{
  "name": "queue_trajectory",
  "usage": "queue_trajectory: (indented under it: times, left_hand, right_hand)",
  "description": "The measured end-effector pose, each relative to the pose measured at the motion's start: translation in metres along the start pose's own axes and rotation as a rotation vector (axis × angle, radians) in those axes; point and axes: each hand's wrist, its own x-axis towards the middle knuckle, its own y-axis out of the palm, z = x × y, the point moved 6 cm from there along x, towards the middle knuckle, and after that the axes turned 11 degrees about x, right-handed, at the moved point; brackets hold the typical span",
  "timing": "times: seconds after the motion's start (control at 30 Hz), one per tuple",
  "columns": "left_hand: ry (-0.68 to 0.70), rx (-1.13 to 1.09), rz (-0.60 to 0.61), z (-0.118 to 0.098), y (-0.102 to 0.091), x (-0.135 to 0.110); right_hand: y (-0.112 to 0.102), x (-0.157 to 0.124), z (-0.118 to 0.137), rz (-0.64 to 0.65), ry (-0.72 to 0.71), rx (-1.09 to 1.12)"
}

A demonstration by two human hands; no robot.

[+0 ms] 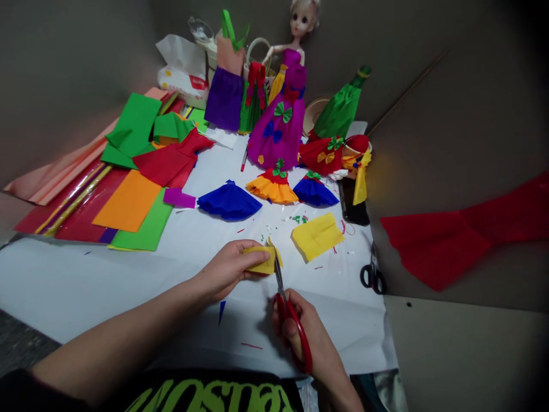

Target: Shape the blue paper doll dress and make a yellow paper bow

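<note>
White-papered table [77, 292], our left fingers [244, 250] clamped on one yellow crepe strip [261, 262], our right fingers [285, 327] gripping one red-handled scissors [302, 343], second scissors [372, 276] right of them

We recorded a doll [283, 114] in a purple crepe gown, black-handled scissors [373, 276], and red crepe paper [454, 240] at right.

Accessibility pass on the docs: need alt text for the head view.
A person's left hand holds a folded piece of yellow crepe paper at the blades of red-handled scissors in the right hand, over a white sheet. Beyond stand a doll, a purple paper gown, small paper skirts and coloured paper sheets.
</note>
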Motion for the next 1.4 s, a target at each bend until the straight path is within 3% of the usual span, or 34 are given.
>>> queue_trajectory:
  times: [1.23,1.4]
  left_hand:
    - [-0.020,0.016,0.000,-0.001,0.002,0.000]
    - [-0.016,0.007,-0.053,0.002,-0.004,0.002]
  right_hand:
    - [-0.001,0.007,-0.004,-0.034,-0.023,0.011]
    - [-0.021,0.004,0.004,-0.138,-0.081,-0.028]
